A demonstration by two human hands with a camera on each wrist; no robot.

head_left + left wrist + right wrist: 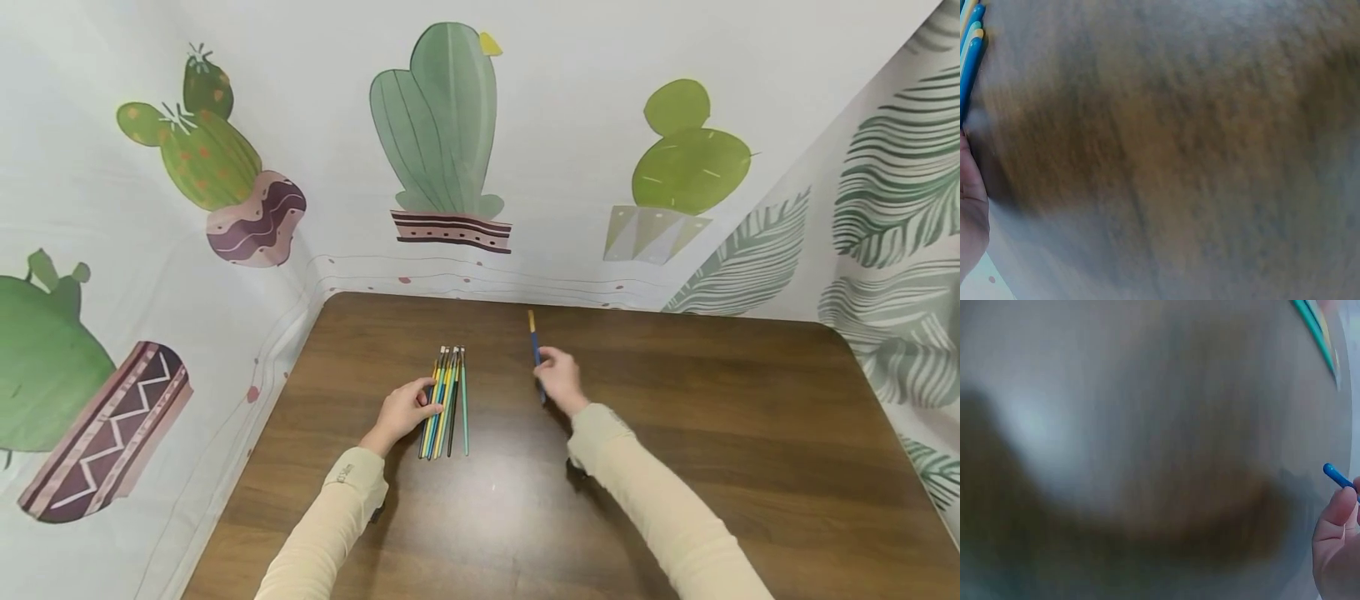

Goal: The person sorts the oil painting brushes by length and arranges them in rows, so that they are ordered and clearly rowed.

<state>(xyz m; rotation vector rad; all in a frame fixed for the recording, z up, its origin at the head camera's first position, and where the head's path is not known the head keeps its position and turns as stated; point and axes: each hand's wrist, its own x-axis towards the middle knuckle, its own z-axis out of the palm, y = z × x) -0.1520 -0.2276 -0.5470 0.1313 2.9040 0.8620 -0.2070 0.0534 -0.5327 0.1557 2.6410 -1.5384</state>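
Several paintbrushes [450, 396] with yellow, blue, teal and black handles lie side by side on the brown wooden table, bristle ends away from me. My left hand [405, 412] rests at their left side, its relaxed thumb and forefinger touching the handles. A teal brush [464, 408] forms the right edge of the group. To the right, my right hand [561, 379] pinches a blue paintbrush [534, 342] with a golden far end. The rounded blue handle end [1335, 475] pokes out past the thumb in the right wrist view.
The table [712, 433] runs back to a hanging white cloth [555, 167] printed with cacti and leaves. Its left edge also meets the cloth. In the left wrist view, handle ends [972, 56] show at the upper left.
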